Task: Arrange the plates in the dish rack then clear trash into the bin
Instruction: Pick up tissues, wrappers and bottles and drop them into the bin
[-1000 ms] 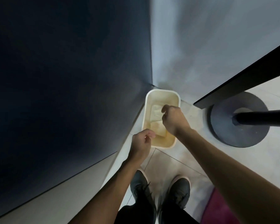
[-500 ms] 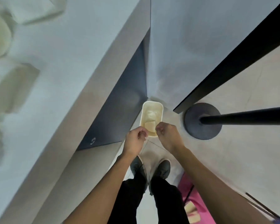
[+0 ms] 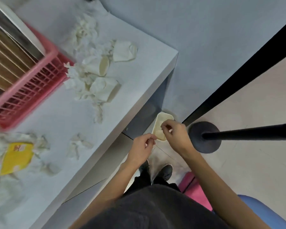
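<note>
Head view: both hands hang above the cream bin (image 3: pixel 164 115), which sits on the floor at lower centre, tucked against the wall by the table (image 3: pixel 139 68) corner, presumably so trash drops straight in. Right hand (image 3: pixel 176 136) is directly over the opening, fingers (image 3: pixel 165 128) curled with the tips together. Left hand (image 3: pixel 141 148) is just beside the bin's near edge, thumb and forefinger pinched. Can't tell if either holds a scrap: nothing visible, heavy blur. Something pale lies inside the bin. On the table: crumpled tissues (image 3: pixel 76 76), paper cups (image 3: pixel 125 51), yellow packet (image 3: pixel 16 157). Pink dish rack (image 3: pixel 31 90) at the left edge, plates (image 3: pixel 15 40) apparently standing in it. Judgement: racking done, trash clearing partway.
</note>
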A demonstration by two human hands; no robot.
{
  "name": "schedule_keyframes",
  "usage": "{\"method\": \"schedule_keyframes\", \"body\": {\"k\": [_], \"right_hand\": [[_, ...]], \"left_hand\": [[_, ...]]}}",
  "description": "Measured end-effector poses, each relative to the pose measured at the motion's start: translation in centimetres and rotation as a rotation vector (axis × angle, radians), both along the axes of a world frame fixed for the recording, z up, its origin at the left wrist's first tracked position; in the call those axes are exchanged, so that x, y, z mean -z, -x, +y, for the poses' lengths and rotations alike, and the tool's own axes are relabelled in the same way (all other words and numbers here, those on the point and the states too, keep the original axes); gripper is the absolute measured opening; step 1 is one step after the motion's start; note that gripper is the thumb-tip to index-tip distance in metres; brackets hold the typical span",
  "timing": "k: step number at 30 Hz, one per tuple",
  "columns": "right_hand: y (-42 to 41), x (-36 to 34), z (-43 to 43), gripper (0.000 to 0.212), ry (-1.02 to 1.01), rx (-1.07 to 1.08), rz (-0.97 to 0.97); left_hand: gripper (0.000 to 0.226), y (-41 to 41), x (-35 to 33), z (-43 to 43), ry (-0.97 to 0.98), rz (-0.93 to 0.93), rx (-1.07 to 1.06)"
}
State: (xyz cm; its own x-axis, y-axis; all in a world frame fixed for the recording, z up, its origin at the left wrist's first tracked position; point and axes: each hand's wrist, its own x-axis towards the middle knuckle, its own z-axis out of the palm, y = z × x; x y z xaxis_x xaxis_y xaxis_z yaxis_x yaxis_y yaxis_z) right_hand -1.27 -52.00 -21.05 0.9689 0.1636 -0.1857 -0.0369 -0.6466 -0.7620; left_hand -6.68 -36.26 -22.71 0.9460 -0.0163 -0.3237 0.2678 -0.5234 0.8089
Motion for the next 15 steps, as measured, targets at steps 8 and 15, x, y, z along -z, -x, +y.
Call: {"method": "schedule_keyframes", "body": {"k": [8,15], "right_hand": [[1.1,-4.6,3.9,0.014,-0.079,-0.296,-0.059],[1.0,-5.1,8.9,0.014,-0.131,-0.551,-0.03]], "left_hand": [[0.024,4.7,-5.4,5.3,-0.129,-0.113,-0.064],[0.01,8.9,-7.1,11.5,-0.343,-0.315,-0.585]]}}
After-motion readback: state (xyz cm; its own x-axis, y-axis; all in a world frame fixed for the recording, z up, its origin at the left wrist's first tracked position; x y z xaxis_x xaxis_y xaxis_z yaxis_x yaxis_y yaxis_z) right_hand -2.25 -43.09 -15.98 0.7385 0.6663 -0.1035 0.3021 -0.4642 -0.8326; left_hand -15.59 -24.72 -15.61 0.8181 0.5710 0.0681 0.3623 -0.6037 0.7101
